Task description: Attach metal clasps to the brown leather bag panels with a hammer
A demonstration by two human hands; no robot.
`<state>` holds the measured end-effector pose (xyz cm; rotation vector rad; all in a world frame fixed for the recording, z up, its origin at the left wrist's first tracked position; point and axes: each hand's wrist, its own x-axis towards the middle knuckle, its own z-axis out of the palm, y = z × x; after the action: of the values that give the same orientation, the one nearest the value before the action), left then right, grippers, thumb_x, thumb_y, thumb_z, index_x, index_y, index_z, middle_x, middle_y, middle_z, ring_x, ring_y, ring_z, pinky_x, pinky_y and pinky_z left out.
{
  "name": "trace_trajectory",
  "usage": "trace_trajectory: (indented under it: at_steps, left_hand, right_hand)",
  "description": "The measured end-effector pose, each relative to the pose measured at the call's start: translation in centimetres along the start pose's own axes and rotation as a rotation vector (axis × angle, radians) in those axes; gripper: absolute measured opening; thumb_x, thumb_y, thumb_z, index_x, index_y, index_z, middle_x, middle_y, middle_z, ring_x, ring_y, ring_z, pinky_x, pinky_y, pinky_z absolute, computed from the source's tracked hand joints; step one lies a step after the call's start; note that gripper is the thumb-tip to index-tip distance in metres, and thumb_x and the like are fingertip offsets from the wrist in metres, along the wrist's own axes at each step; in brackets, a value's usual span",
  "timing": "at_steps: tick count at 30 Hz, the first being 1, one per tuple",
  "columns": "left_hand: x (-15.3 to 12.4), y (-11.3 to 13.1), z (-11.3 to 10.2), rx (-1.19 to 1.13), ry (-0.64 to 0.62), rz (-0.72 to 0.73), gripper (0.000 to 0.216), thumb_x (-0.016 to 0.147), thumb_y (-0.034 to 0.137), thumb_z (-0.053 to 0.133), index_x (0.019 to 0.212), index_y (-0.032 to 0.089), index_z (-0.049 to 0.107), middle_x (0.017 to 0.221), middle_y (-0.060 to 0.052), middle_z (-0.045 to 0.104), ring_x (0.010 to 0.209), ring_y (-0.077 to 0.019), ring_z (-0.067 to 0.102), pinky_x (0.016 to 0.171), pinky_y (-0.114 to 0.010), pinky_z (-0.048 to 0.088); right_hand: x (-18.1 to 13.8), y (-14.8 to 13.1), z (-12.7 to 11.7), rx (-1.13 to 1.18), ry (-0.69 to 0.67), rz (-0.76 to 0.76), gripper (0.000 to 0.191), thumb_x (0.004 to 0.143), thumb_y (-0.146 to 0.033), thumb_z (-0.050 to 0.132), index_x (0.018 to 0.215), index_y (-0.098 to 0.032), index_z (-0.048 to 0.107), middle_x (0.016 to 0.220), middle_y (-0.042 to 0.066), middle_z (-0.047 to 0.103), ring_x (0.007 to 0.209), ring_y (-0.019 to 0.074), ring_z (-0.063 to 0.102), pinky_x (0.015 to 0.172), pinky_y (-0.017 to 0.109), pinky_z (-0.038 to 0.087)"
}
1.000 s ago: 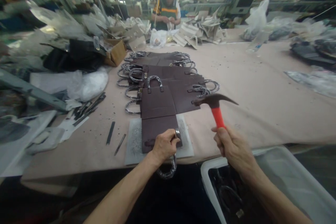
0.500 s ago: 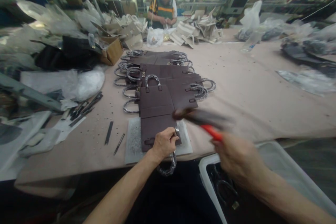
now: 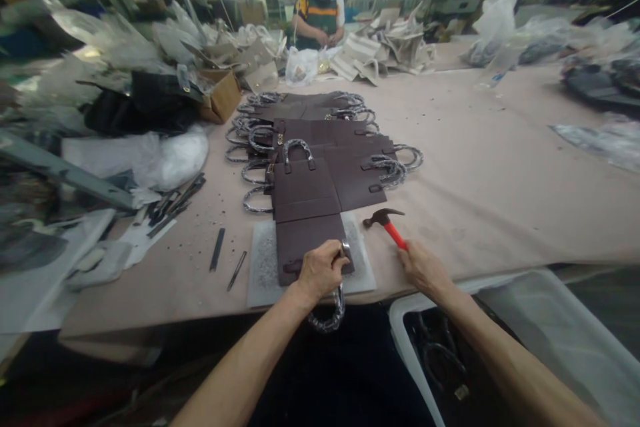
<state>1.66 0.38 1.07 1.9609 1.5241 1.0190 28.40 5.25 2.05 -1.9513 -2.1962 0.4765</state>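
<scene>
My right hand (image 3: 424, 268) grips the red handle of a claw hammer (image 3: 396, 233), whose dark head is just right of the board over the table. My left hand (image 3: 323, 268) is closed on a small shiny metal piece (image 3: 345, 248), its lower end hidden by my fingers. Beneath that hand lies a dark brown bag panel (image 3: 305, 233), its near part on a pale, speckled board (image 3: 261, 260). A plastic-wrapped handle (image 3: 327, 323) of the panel hangs past the table's front edge.
More brown panels with wrapped handles (image 3: 360, 177) are piled beyond. On the left lie a dark strip (image 3: 217, 250), a thin metal rod (image 3: 237, 271) and scraps. A white bin (image 3: 400, 323) stands at lower right. Across the table a person (image 3: 320, 13) works among pale pieces.
The hammer, blurred and raised earlier, is now lower and farther right with my right hand. My left hand keeps its place on the panel. The whole view has shifted slightly.
</scene>
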Motion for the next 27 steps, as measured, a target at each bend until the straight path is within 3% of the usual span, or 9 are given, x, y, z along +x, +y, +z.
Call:
trace_trajectory:
  at_steps: [4, 7, 10, 12, 16, 18, 22, 24, 27]
  left_hand:
    - [-0.2, -0.3, -0.1, -0.015, 0.005, 0.028, 0.011, 0.086, 0.011, 0.066, 0.089, 0.022, 0.066, 0.094, -0.003, 0.072, 0.09, -0.0193, 0.07, 0.082, -0.029, 0.056]
    - [-0.4, -0.4, 0.1, -0.064, 0.017, 0.043, 0.017, 0.087, 0.011, 0.063, 0.097, 0.023, 0.067, 0.102, -0.004, 0.074, 0.096, -0.0197, 0.07, 0.089, -0.032, 0.057]
    - [-0.2, -0.5, 0.2, -0.22, 0.048, -0.057, 0.008, 0.088, 0.019, 0.063, 0.094, 0.021, 0.068, 0.1, -0.005, 0.074, 0.096, -0.0201, 0.071, 0.092, -0.034, 0.058]
    - [0.5, -0.7, -0.6, -0.43, 0.167, -0.236, 0.016, 0.091, 0.035, 0.062, 0.09, 0.019, 0.066, 0.095, -0.006, 0.074, 0.091, -0.0206, 0.073, 0.084, -0.036, 0.061]
    - [2.0, -2.5, -6.2, -0.723, 0.445, -0.535, 0.047, 0.085, 0.063, 0.061, 0.093, 0.017, 0.059, 0.097, -0.01, 0.072, 0.083, -0.0222, 0.074, 0.072, -0.039, 0.062]
    - [1.7, -4.2, -10.6, -0.526, 0.42, -0.6, 0.048, 0.077, 0.062, 0.068, 0.087, 0.016, 0.06, 0.09, -0.008, 0.072, 0.076, -0.0207, 0.072, 0.072, -0.037, 0.061]
    - [-1.8, -8.2, -19.0, 0.389, 0.233, -0.726, 0.032, 0.079, 0.048, 0.062, 0.065, 0.02, 0.057, 0.068, -0.008, 0.067, 0.079, -0.0281, 0.069, 0.071, -0.035, 0.054]
    - [-4.2, -10.2, -21.8, 0.733, 0.097, -0.812, 0.032, 0.081, 0.046, 0.057, 0.061, 0.021, 0.056, 0.069, -0.012, 0.069, 0.084, -0.0335, 0.07, 0.071, -0.037, 0.052]
    - [-7.4, -12.6, -24.0, 0.914, -0.105, -1.012, 0.033, 0.085, 0.044, 0.052, 0.07, 0.019, 0.066, 0.087, -0.019, 0.075, 0.092, -0.0381, 0.071, 0.073, -0.04, 0.053]
  right_hand:
    - [-0.1, -3.1, 3.1, 0.122, 0.295, -0.356, 0.042, 0.096, -0.031, 0.053, 0.134, -0.013, 0.053, 0.131, 0.021, 0.058, 0.119, 0.0334, 0.055, 0.099, 0.05, 0.046]
    - [-0.7, -6.3, 5.2, 0.288, 0.236, -0.603, 0.04, 0.099, -0.026, 0.046, 0.138, -0.016, 0.052, 0.133, 0.017, 0.059, 0.122, 0.0289, 0.054, 0.104, 0.049, 0.044]
    - [-1.4, -8.3, 6.4, 0.312, 0.165, -0.612, 0.04, 0.1, -0.021, 0.041, 0.139, -0.016, 0.052, 0.128, 0.015, 0.063, 0.116, 0.0274, 0.055, 0.102, 0.048, 0.043]
    - [-1.7, -8.7, 6.6, 0.269, 0.154, -0.575, 0.043, 0.099, -0.021, 0.046, 0.141, -0.015, 0.05, 0.128, 0.015, 0.062, 0.115, 0.029, 0.054, 0.1, 0.049, 0.042]
    - [-1.8, -8.7, 6.3, 0.231, 0.127, -0.569, 0.047, 0.095, -0.019, 0.052, 0.142, -0.014, 0.051, 0.129, 0.015, 0.061, 0.114, 0.0299, 0.052, 0.099, 0.049, 0.041]
    - [-1.7, -8.7, 6.2, 0.243, 0.13, -0.562, 0.045, 0.095, -0.019, 0.054, 0.14, -0.015, 0.053, 0.128, 0.014, 0.061, 0.114, 0.0291, 0.053, 0.1, 0.049, 0.04]
    - [-1.3, -8.8, 5.7, 0.203, 0.129, -0.6, 0.034, 0.094, -0.018, 0.056, 0.128, -0.019, 0.062, 0.123, 0.011, 0.063, 0.11, 0.0272, 0.053, 0.099, 0.046, 0.037]
    - [-0.9, -8.9, 5.2, 0.152, 0.123, -0.653, 0.029, 0.095, -0.017, 0.057, 0.122, -0.019, 0.065, 0.119, 0.01, 0.064, 0.107, 0.0268, 0.053, 0.098, 0.045, 0.037]
    - [-0.2, -9.3, 4.3, 0.055, 0.067, -0.755, 0.024, 0.096, -0.013, 0.054, 0.115, -0.017, 0.067, 0.113, 0.011, 0.064, 0.1, 0.0251, 0.053, 0.09, 0.04, 0.039]
